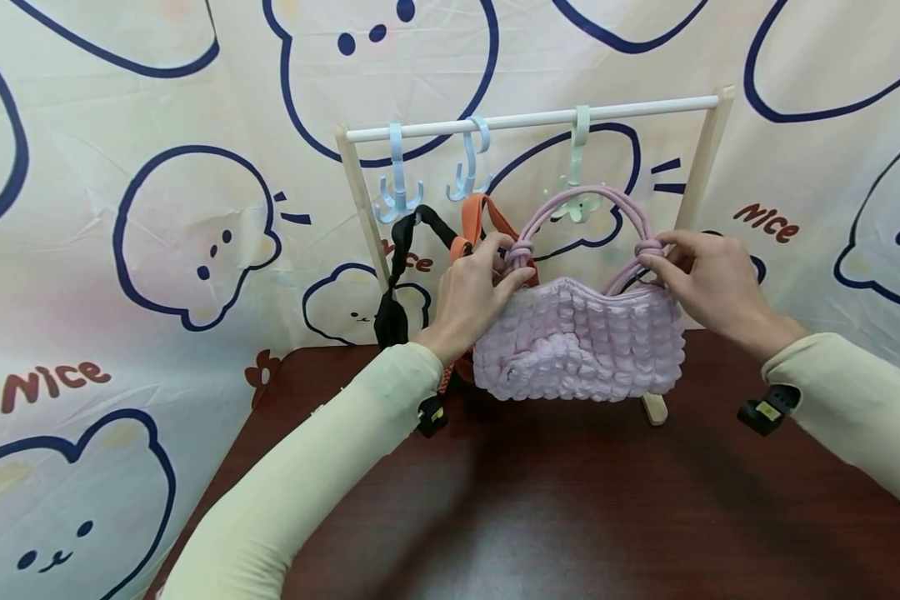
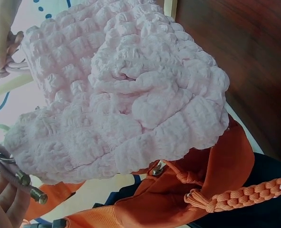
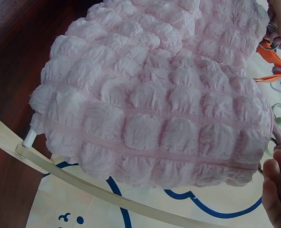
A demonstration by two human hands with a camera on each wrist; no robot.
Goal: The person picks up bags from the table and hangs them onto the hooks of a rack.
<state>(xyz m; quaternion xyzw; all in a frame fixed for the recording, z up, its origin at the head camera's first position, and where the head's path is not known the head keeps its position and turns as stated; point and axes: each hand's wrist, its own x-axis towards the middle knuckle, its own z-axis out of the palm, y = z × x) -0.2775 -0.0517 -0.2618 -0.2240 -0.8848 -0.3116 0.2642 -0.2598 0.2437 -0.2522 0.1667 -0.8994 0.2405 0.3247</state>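
Observation:
A puffy pale-pink handbag (image 1: 581, 342) hangs between both hands in front of the rack, its two cord handles (image 1: 607, 193) arching upward. My left hand (image 1: 476, 287) pinches the knotted base of the handles on the left. At the right knot, my right hand (image 1: 716, 271) pinches the cord between thumb and fingers. Just behind the handles, a green hook (image 1: 579, 162) hangs from the rack's white bar (image 1: 540, 119). In the left wrist view the bag's quilted side overlaps an orange bag (image 2: 178, 194) with a braided orange tag (image 2: 249, 194).
Two blue hooks, one at the left (image 1: 397, 179) and one nearer the middle (image 1: 468, 162), hang on the bar. A black strap (image 1: 393, 308) and an orange strap (image 1: 495, 212) hang below them. The rack's wooden post (image 1: 701, 167) stands at right, on a dark brown table (image 1: 570, 500).

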